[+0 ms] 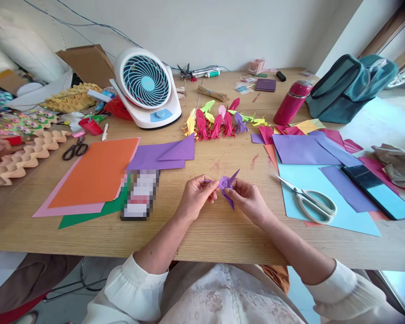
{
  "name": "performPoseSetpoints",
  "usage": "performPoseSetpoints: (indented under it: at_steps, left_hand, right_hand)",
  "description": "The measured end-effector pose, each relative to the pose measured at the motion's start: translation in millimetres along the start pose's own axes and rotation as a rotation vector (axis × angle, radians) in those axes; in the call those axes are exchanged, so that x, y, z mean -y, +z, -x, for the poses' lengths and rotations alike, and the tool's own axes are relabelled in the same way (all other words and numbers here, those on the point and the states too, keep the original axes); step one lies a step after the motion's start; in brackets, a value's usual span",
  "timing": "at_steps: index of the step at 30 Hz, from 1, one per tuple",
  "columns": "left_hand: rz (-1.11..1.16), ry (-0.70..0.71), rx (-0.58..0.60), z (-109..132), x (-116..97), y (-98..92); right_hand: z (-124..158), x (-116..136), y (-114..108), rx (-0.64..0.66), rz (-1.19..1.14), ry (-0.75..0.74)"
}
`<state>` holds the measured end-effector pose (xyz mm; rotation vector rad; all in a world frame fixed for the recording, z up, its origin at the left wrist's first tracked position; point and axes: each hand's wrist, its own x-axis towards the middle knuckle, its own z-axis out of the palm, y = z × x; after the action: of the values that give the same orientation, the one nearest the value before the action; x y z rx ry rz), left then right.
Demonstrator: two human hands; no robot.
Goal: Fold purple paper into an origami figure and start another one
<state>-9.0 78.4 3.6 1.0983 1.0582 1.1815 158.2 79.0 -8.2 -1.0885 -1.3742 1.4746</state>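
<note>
A small purple origami piece (227, 186) hovers just below the middle of the frame, partly folded, one sharp tip angled up-right, another pointing down.

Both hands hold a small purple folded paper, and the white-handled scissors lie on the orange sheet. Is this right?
Not fully. In the head view the white-handled scissors lie on the light blue sheet, not on the orange sheet. The left hand and right hand do hold the purple folded paper.

Bare tabletop (209, 167) open at mid-table, blurred box (140, 194) blocking left — scissors (310, 201) lying right, paper figures (219, 123) ranked farther back.
</note>
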Motion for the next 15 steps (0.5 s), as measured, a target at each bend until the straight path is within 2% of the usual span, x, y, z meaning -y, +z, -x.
performPoseSetpoints:
  at_steps: [3,8,15]
  left_hand:
    - [-0.023,0.018,-0.007,0.3,-1.6,-1.8]
    - [0.008,0.004,-0.097,-1.3,-2.4,-3.3]
    - [0.179,-0.142,-0.022,-1.9,-8.6,-3.1]
  right_hand:
    - [-0.4,1.3,-1.2,0.007,-0.012,-0.001]
    - [-0.8,2.4,-1.5,0.003,0.006,0.010]
    - [-0.9,2.7,-0.9,0.007,0.019,0.008]
